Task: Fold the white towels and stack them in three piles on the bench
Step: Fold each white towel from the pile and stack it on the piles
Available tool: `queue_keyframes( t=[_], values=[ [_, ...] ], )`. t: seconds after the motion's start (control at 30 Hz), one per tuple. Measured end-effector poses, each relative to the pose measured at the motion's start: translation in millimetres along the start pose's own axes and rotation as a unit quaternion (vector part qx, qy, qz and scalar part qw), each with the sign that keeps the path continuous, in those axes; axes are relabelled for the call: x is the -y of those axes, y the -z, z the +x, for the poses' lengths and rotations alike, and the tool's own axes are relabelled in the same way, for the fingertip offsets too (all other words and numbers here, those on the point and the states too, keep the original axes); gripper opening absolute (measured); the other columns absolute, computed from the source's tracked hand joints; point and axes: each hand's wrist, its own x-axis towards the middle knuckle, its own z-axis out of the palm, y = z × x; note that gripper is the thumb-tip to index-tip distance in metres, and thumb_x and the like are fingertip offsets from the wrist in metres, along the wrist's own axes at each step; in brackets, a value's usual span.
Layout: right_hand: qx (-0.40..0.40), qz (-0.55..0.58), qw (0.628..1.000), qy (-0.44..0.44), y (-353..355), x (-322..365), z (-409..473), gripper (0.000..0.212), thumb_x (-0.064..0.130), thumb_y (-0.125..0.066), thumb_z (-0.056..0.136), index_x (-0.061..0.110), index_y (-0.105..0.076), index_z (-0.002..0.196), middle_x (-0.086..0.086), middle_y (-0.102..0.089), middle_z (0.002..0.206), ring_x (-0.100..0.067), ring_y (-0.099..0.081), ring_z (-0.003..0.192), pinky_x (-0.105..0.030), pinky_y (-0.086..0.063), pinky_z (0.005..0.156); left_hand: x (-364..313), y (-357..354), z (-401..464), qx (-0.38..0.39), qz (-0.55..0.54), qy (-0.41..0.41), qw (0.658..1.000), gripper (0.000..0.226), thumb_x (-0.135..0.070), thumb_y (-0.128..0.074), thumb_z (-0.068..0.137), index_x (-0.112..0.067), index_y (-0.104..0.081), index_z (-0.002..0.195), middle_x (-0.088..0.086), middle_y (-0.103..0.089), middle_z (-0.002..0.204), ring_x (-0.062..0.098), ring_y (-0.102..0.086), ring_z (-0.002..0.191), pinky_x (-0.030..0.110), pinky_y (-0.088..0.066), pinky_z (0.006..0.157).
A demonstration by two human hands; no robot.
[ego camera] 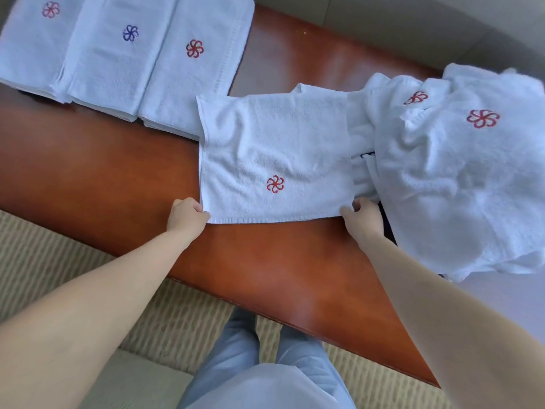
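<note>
Pinching near corners of white towel (274, 160) with left hand (187, 212) and right hand (364, 214), flat on worktop (103, 172).

Loose towel heap (460, 172) cut by right edge; bench (118, 172) beneath hidden.

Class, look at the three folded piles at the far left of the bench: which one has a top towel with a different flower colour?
The middle pile: its flower is blue, while the left pile and right pile show red.
</note>
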Motion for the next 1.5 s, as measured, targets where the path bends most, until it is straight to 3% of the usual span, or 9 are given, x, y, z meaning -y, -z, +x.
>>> queue_keyframes(
  t=[0.1,0.3,0.5,0.63,0.77,0.9,1.07,1.33,1.5],
  values=[
    [0.01,0.07,0.997,-0.015,-3,2,1,0.009,0.029,-0.065,0.088,0.022,-0.061,0.087,0.007,-0.061,0.086,-0.018,-0.057,0.079,-0.028,-0.039,0.063,-3,-2,1,0.01,-0.006,0.0,1.0,0.009,-0.021,-0.065,0.089,-0.018,-0.057,0.088,-0.005,-0.052,0.097,0.021,-0.056,0.09,0.034,-0.041,0.065],
    [0.036,0.137,0.989,-0.035,1,3,6,0.042,0.038,-0.065,0.083,0.029,-0.04,0.051,0.014,-0.033,0.05,-0.014,-0.032,0.057,-0.032,-0.027,0.058,0,1,4,0.038,-0.062,-0.007,0.997,0.019,-0.031,-0.068,0.089,-0.021,-0.053,0.083,-0.007,-0.055,0.08,0.015,-0.049,0.065,0.031,-0.034,0.057],
    [0.034,0.175,0.983,-0.053,1,-7,11,0.039,0.031,-0.067,0.088,-0.007,-0.059,0.085,-0.007,-0.054,0.072,-0.02,-0.047,0.071,-0.034,-0.035,0.067,2,2,7,0.073,-0.097,0.011,0.993,0.015,-0.023,-0.064,0.096,-0.011,-0.055,0.099,0.001,-0.061,0.091,0.015,-0.067,0.077,0.039,-0.055,0.074],
    [0.023,0.222,0.972,-0.076,13,1,4,0.011,0.022,-0.071,0.09,0.011,-0.072,0.093,0.0,-0.066,0.074,-0.015,-0.059,0.068,-0.034,-0.055,0.077,-3,21,0,0.095,-0.263,0.084,0.956,0.021,-0.012,-0.065,0.098,-0.009,-0.056,0.117,0.008,-0.061,0.114,0.016,-0.072,0.087,0.029,-0.059,0.078],
    [0.032,0.311,0.945,-0.098,44,30,-11,0.03,0.011,-0.073,0.088,0.016,-0.062,0.116,-0.003,-0.064,0.079,-0.011,-0.059,0.061,-0.025,-0.057,0.062,-18,61,-11,0.088,-0.382,0.096,0.915,0.028,-0.008,-0.061,0.098,-0.021,-0.054,0.122,0.008,-0.061,0.11,0.02,-0.067,0.087,0.031,-0.059,0.08],
    [0.056,0.412,0.905,-0.085,82,81,-30,0.025,0.007,-0.067,0.09,0.023,-0.067,0.109,0.003,-0.058,0.064,-0.008,-0.051,0.049,-0.021,-0.052,0.053,-53,114,-18,0.093,-0.45,0.062,0.886,0.019,-0.01,-0.054,0.1,-0.024,-0.065,0.108,0.005,-0.063,0.099,0.016,-0.059,0.078,0.031,-0.056,0.084],
    [0.063,0.505,0.858,-0.061,131,137,-54,0.003,0.014,-0.063,0.092,0.013,-0.065,0.09,0.001,-0.042,0.063,-0.008,-0.04,0.048,-0.018,-0.048,0.051,-102,178,-31,0.096,-0.57,0.049,0.814,0.015,-0.016,-0.057,0.099,-0.022,-0.068,0.091,0.002,-0.055,0.076,0.01,-0.05,0.06,0.021,-0.049,0.061],
    [0.044,0.533,0.845,0.024,200,196,-111,0.015,0.013,-0.057,0.093,0.012,-0.071,0.099,0.002,-0.046,0.063,-0.008,-0.042,0.047,-0.016,-0.049,0.052,-128,247,-87,0.068,-0.672,-0.015,0.737,0.01,-0.014,-0.064,0.095,-0.018,-0.072,0.091,-0.002,-0.057,0.054,0.008,-0.047,0.047,0.015,-0.046,0.048],
    [0.042,0.568,0.82,0.056,226,201,-146,0.014,0.012,-0.059,0.092,0.012,-0.071,0.099,0.004,-0.047,0.057,-0.006,-0.044,0.04,-0.017,-0.048,0.048,-124,265,-134,0.031,-0.697,-0.042,0.715,0.013,-0.011,-0.06,0.097,-0.016,-0.072,0.096,-0.001,-0.051,0.065,0.008,-0.038,0.045,0.014,-0.038,0.043]
  ],
)
